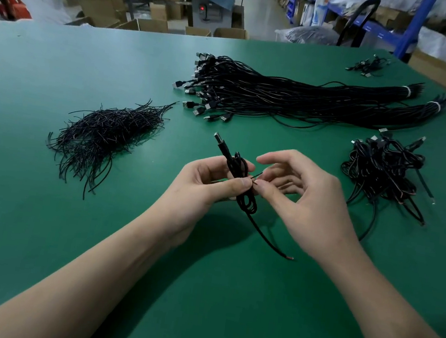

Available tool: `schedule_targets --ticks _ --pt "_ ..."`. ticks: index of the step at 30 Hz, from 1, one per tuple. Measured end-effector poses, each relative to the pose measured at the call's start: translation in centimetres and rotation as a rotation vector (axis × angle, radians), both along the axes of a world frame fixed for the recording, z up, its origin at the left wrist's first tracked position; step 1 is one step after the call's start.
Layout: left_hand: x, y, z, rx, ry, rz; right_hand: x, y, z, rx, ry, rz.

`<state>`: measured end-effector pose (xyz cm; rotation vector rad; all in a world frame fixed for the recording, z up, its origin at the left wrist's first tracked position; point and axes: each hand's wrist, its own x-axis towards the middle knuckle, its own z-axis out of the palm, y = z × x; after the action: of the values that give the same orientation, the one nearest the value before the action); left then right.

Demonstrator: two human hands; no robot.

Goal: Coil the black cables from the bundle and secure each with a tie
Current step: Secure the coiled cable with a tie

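While the left hand [206, 179] is holding the coiled cable [240, 168] upright over the middle of the green worktop [28, 215], its grip is clamping round the loops, thumb pressing across them. The right hand [307, 207] is working in from three o'clock, its grip pinching the thin tie [256, 176] at the coil's waist, index finger lifted clear. The USB plug [217, 137] is pointing to eleven o'clock and the bare tail [277, 247] is trailing to five o'clock. Up at one o'clock the long cable bundle [295, 96] is lying flat. Loose ties [107, 138] are sitting heaped at ten o'clock, and tied coils [381, 171] are sitting at three o'clock.
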<state>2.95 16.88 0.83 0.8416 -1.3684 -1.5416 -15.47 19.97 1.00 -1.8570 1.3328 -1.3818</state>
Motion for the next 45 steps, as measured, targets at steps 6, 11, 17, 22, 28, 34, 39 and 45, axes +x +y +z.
schedule_targets --ticks 6,11,17,22,28,34,39,45 --pt "0.2 0.0 0.0 0.030 -0.044 -0.013 -0.3 0.0 0.1 -0.234 0.257 -0.027" --pt "0.4 -0.2 -0.2 0.056 -0.060 -0.071 -0.5 0.0 0.2 -0.302 0.384 -0.037" --pt "0.6 -0.4 -0.2 0.091 -0.028 -0.124 -0.7 0.1 0.4 -0.250 0.401 -0.017" --pt "0.9 -0.5 -0.4 0.103 -0.020 -0.181 -0.7 0.0 0.5 -0.273 0.478 0.000" --pt "0.5 -0.1 0.0 -0.059 -0.078 -0.108 -0.5 0.1 0.5 -0.199 0.366 0.003" --pt "0.2 0.1 0.3 -0.197 -0.155 0.018 -0.3 0.2 0.4 -0.097 0.468 -0.020" --pt "0.0 0.1 0.2 -0.204 -0.222 0.073 -0.3 0.3 0.4 0.000 0.442 0.010" --pt "0.5 0.2 0.6 -0.600 -0.460 0.174 -0.4 0.1 0.7 0.318 0.043 0.181"
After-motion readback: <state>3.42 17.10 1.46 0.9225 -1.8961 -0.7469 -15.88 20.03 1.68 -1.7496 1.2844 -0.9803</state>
